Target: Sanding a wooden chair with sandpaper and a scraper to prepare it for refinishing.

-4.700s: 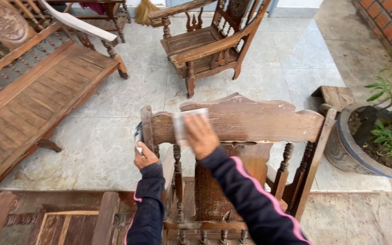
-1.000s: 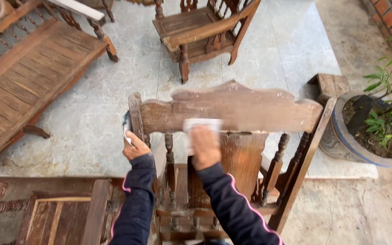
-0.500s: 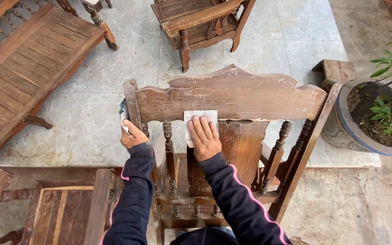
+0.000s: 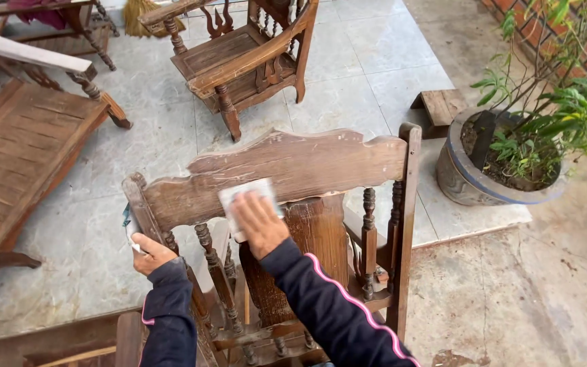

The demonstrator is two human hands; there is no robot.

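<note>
Right hand (image 4: pixel 261 228) spread flat, pressing pale sandpaper sheet (image 4: pixel 242 196) on chair's top rail (image 4: pixel 307 166); left hand (image 4: pixel 147 253) gripping corner post (image 4: pixel 143 211).

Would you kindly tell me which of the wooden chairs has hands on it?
The near chair: the right hand presses pale sandpaper on its top rail; the left hand grips its post. The far armchair stands untouched.

Tiled floor (image 4: pixel 388 75) carries a worn chair (image 4: pixel 293 170); armchair (image 4: pixel 239 58); bench (image 4: pixel 15 156); planter (image 4: pixel 484 173).

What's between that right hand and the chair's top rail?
In the head view, a pale sheet of sandpaper lies flat under the right hand, pressed against the chair's top rail.
</note>
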